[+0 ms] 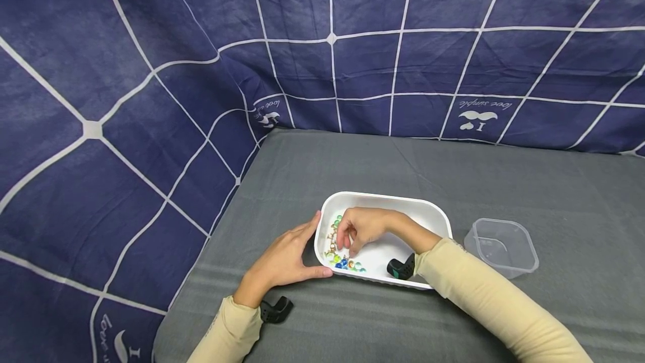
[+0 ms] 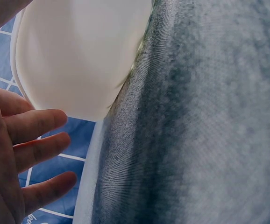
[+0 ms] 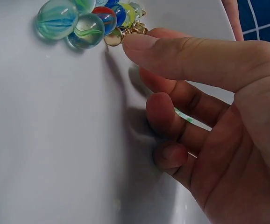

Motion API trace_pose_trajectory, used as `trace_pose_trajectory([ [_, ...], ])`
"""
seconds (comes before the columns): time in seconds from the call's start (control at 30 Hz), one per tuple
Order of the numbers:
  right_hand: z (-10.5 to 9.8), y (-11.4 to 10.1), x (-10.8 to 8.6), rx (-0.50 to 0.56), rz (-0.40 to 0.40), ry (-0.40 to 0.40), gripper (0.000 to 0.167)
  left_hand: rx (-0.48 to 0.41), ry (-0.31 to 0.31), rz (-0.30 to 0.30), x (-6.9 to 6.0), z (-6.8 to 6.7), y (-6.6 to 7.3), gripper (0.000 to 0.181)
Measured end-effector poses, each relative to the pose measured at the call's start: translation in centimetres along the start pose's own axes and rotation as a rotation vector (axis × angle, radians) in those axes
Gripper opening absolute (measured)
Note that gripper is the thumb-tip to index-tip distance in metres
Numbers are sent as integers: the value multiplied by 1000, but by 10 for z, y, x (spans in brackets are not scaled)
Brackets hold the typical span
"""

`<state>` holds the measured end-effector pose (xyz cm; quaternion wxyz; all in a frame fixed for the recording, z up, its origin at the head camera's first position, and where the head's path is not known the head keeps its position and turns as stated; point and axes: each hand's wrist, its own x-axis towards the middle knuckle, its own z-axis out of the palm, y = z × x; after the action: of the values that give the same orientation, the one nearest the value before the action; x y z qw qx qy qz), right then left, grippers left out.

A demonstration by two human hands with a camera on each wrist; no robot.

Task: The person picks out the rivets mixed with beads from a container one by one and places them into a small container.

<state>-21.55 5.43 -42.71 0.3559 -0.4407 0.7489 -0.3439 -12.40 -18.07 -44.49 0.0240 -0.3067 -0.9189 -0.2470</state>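
A white tray (image 1: 388, 200) has glass marbles (image 1: 345, 264) and small gold-coloured pieces (image 1: 332, 237) along its left end. The left hand (image 1: 284, 254) is spread around that end, thumb at the near side; in the left wrist view, the hand (image 2: 27, 149) has its fingers extended beside the tray wall (image 2: 79, 70). Inside the tray is the right hand (image 1: 365, 226), fingers bent down. In the right wrist view, this hand's (image 3: 209, 102) thumb tip is against the gold-coloured pieces (image 3: 114, 38), beside the marbles (image 3: 57, 19); whether anything is pinched is unclear, the index fingertip being hidden.
A clear plastic container (image 1: 504, 245) stands right of the tray on the grey cloth surface (image 1: 403, 167). Dark blue cloth with white lines (image 1: 373, 66) hangs behind and to the left. Each wrist wears a black device (image 1: 276, 310).
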Motion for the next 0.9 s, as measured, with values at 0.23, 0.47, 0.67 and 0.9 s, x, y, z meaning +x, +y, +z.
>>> trace_pose_trajectory([
  [0.23, 4, -1, 3, -79, 40, -6, 22, -1, -7, 5, 0, 0, 0, 115],
  [0.47, 5, -5, 4, -165, 37, -11, 22, 3, 0, 11, 0, 0, 0, 115],
  [0.67, 5, -7, 3, -190, 34, -5, 19, 1, -2, 5, 0, -1, 0, 115],
  [0.9, 5, -6, 3, -197, 27, -7, 17, 9, -4, 3, 0, -1, 1, 116],
])
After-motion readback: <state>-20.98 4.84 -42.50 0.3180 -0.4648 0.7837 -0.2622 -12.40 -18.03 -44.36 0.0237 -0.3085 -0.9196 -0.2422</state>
